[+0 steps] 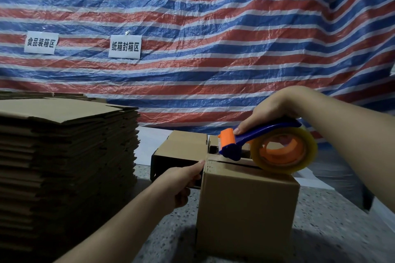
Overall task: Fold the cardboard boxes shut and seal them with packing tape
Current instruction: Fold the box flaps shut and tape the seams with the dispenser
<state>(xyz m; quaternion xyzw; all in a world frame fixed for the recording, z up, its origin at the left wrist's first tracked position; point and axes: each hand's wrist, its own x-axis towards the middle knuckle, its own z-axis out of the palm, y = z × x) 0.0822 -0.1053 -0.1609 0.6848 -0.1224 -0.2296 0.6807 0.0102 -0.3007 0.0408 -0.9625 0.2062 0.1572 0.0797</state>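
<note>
Tape dispenser [267,145] lies along box [248,198] seam; cutter points away.

Two bare forearms enter from the bottom and right edges of the view. Left hand [181,179]: no glove, no ring or watch visible; no sleeve on the forearm as far as the frame edge. Right hand [269,113]: likewise ungloved, wrist bare, no band or jewellery visible; forearm uncovered up to the frame edge. Fingernails short and unpainted where visible. No markings seen on either arm.
</note>
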